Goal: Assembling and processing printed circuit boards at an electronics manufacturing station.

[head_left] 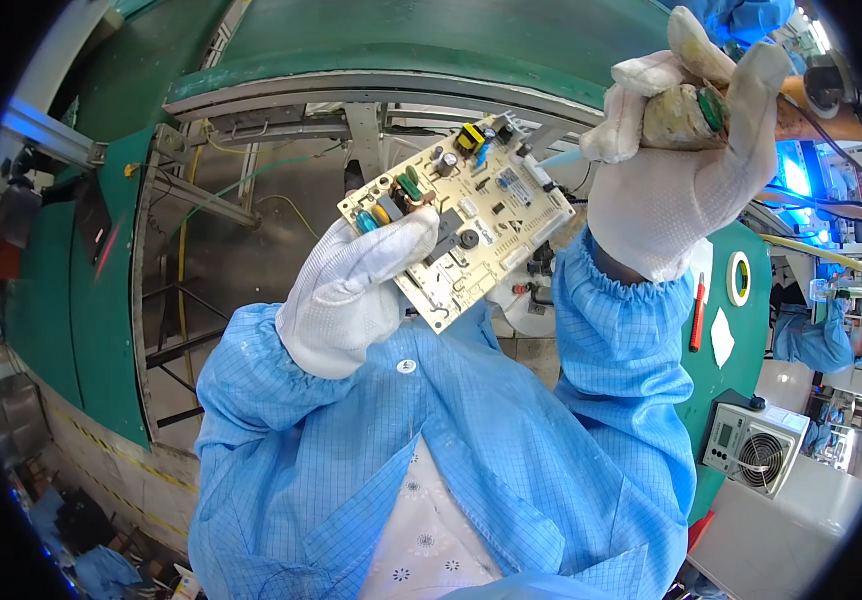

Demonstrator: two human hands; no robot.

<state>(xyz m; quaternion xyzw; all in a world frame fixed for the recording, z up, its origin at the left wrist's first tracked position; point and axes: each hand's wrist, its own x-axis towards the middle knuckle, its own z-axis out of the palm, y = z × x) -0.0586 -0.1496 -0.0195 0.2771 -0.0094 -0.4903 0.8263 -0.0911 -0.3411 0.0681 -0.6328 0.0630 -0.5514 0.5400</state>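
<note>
My left hand (356, 280), in a white glove, grips a circuit board (496, 215) by its left edge, thumb on the component side. The cream board is tilted in front of my chest and carries a yellow-and-black transformer, capacitors, a round black buzzer and a green coil near my thumb. My right hand (686, 150), gloved too, is raised at the upper right, apart from the board. Its fingers are bent around a stained greyish patch with a bit of green; whether that is a held thing or worn glove, I cannot make out.
A green-topped bench with a metal frame (381, 90) runs along the far side. To the right, a green table (721, 390) bears a red screwdriver (698, 315), a tape roll (739, 278) and a fan-cooled device (756, 445). Another person in blue (821, 335) is at far right.
</note>
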